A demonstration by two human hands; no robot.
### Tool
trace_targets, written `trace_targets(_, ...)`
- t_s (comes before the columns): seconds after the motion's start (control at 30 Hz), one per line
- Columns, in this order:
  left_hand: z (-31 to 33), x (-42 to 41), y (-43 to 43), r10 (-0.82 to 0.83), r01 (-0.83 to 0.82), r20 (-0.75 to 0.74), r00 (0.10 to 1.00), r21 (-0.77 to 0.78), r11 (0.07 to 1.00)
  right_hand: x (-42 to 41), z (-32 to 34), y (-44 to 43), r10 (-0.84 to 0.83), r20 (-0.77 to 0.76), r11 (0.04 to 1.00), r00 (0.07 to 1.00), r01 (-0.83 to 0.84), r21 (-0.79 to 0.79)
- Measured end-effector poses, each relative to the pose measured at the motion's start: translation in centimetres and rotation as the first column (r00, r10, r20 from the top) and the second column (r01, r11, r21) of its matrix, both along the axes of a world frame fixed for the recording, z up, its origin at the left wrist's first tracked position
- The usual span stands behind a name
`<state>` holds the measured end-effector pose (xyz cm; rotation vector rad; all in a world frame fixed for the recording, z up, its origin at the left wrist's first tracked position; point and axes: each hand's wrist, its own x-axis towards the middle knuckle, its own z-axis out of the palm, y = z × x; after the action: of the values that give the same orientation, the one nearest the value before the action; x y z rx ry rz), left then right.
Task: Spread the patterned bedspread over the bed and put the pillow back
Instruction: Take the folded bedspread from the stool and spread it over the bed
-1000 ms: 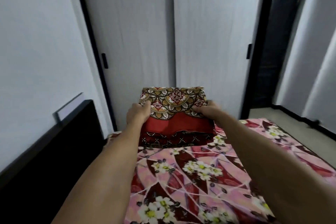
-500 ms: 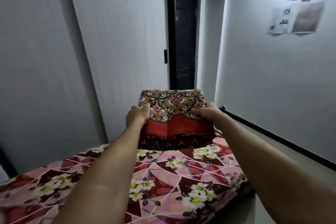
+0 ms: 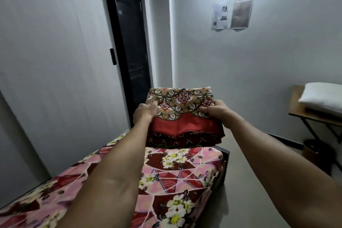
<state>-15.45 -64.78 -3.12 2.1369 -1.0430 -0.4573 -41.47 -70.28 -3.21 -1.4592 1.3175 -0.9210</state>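
A second ago the view faced the white sliding wardrobe and the dark headboard. It has since swung right, and now takes in the foot of the bed [image 3: 187,170], a dark doorway [image 3: 133,52] and, far right, the white pillow [image 3: 323,98] lying on a small wooden side table [image 3: 296,108]. Through that turn the patterned bedspread [image 3: 185,118] has stayed a folded bundle in the same two-handed hold. So spreading has not begun, and the person seems only to be lining up with the mattress. The left hand [image 3: 145,114] pinches the bundle's left upper edge, thumb on top, and the right hand [image 3: 215,110] grasps its right upper edge the same way. The bedspread is held up over the far end of the bed, above the pink floral sheet; whether its lower edge touches the sheet cannot be told. It looks thick and many-layered: a brown-and-gold scalloped medallion print on top, a plain red band below, then dark red dotted borders stacked at the bottom.
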Motion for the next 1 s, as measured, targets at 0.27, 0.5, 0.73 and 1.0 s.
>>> trace_targets(0.27, 1.1, -1.0, -9.4, -0.149, 0.149, 0.046, 0.988, 0.010, 0.989, -1.8, 0.6, -4.4, -0.144, 0.050, 0.989, 0.988, 0.145, -0.014)
trace_targets(0.5, 0.3, -4.7, -16.3, -0.264, 0.263, 0.048, 0.963, 0.012, 0.965, -5.5, 0.0, -8.6, -0.285, 0.011, 0.958, 0.958, 0.285, 0.015)
trace_targets(0.73, 0.2, -11.0, -23.1, -0.328, 0.329, 0.044, 0.943, -0.017, 0.944, -11.9, -0.4, -14.4, -0.376, -0.030, 0.926, 0.926, 0.377, 0.016)
trace_targets(1.0, 1.0, -19.2, -31.3, -0.326, 0.327, 0.074, 0.943, -0.009, 0.945, -19.7, 0.0, -22.7, -0.387, -0.021, 0.922, 0.922, 0.387, -0.006)
